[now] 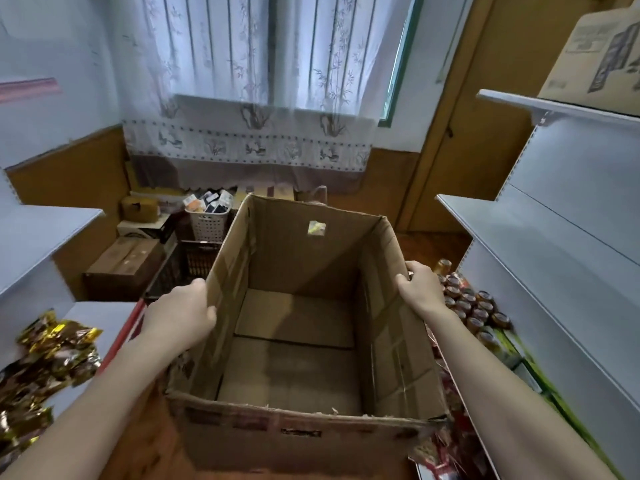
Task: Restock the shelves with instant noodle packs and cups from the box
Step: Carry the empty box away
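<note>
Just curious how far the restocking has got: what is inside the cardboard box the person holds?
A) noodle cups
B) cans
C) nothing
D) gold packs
C: the cardboard box shows only its bare bottom flaps, with the left hand and right hand gripping its side walls.

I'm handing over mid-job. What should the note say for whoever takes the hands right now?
Left hand: grips the left wall of the box at its rim.
Right hand: grips the right wall at its rim.
Box: open top, held between both hands. Only its bare bottom shows inside.
Stock: gold packs lie low on the left, and cups stand in rows low on the right.
Done: unpacking looks finished, since nothing shows in the box.
Left: probably just putting the box away.
</note>
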### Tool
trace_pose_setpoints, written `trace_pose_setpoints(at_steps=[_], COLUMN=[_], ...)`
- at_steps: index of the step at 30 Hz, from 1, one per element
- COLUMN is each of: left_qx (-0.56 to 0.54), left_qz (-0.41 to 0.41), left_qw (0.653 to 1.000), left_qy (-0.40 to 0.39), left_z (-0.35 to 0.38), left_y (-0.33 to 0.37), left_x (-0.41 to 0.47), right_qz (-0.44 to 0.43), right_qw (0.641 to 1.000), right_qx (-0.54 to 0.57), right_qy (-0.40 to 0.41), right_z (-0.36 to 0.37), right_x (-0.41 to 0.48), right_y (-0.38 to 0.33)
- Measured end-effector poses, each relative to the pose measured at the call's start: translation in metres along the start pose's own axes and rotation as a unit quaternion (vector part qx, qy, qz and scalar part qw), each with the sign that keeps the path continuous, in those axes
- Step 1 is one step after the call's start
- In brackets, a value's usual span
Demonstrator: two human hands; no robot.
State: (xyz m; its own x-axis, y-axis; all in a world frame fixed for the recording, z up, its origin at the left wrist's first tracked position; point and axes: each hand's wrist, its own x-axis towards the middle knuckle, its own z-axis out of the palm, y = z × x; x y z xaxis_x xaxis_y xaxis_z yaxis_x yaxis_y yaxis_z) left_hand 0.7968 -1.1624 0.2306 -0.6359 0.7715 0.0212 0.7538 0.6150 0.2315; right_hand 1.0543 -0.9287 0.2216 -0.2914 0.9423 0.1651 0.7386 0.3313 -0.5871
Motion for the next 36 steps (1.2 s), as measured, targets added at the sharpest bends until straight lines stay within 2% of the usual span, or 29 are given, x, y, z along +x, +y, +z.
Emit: trace_pose_setpoints(at_steps=[12, 17, 21, 27, 36], left_qx=[0.016, 0.007, -0.003, 0.006, 0.020], left_qz=[0.025, -0.006, -0.033, -0.070, -0.093], left_qw=[1.000, 1.000, 0.999, 0.997, 0.995], left_qy=[0.002, -0.006, -0.001, 0.018, 0.000], left_z=[0.037, 0.060, 0.064, 0.070, 0.090], left_y=[0.081, 0.123, 0.149, 0.158, 0.139], left_x=[0.256, 0.356, 0.427, 0.537, 0.738], right_qz=[0.028, 0.013, -0.006, -0.016, -0.022], right_qw=[0.999, 1.000, 1.000, 0.999, 0.998], right_qx=[-0.008, -0.009, -0.017, -0.009, 0.005], right_qy=[0.025, 0.001, -0.005, -0.028, -0.054], right_z=[0.049, 0.073, 0.081, 0.127, 0.226], right_x=[0.240, 0.364, 0.456, 0.576, 0.753], right_y=[0.024, 0.041, 0.028, 0.010, -0.034])
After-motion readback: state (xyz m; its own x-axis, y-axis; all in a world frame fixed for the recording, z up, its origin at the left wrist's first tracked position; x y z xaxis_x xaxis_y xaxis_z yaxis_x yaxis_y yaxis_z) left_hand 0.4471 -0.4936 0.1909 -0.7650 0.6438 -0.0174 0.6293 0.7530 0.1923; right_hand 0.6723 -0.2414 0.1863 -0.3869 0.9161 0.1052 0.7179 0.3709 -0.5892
